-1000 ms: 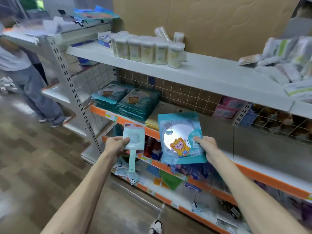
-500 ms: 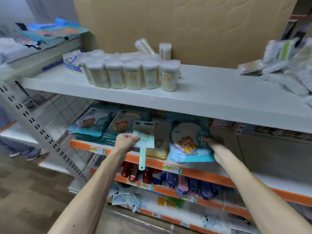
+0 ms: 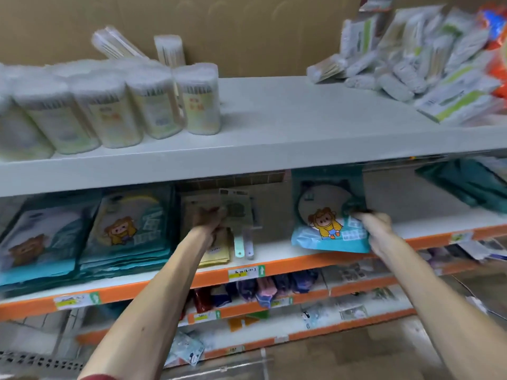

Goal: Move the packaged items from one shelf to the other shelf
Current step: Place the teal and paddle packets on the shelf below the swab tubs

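Both packs gripped, handled pack (image 3: pixel 236 212) handle frontward, teal pack (image 3: pixel 323 212) tilted

Top shelf (image 3: pixel 274 119): tubs (image 3: pixel 153 105) left end; white packets (image 3: pixel 411 64) right end.
Orange-edged shelf (image 3: pixel 301 266): teal packet stacks (image 3: pixel 82 237), left end.

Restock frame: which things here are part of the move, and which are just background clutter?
In the job:
- left hand gripping the small handled pack
- right hand gripping the teal cartoon pack
- orange-edged shelf under both
- teal stacks lying on that shelf

Lying about:
- swab tubs, top shelf
- white-green packets, top shelf
- small goods, lower shelf
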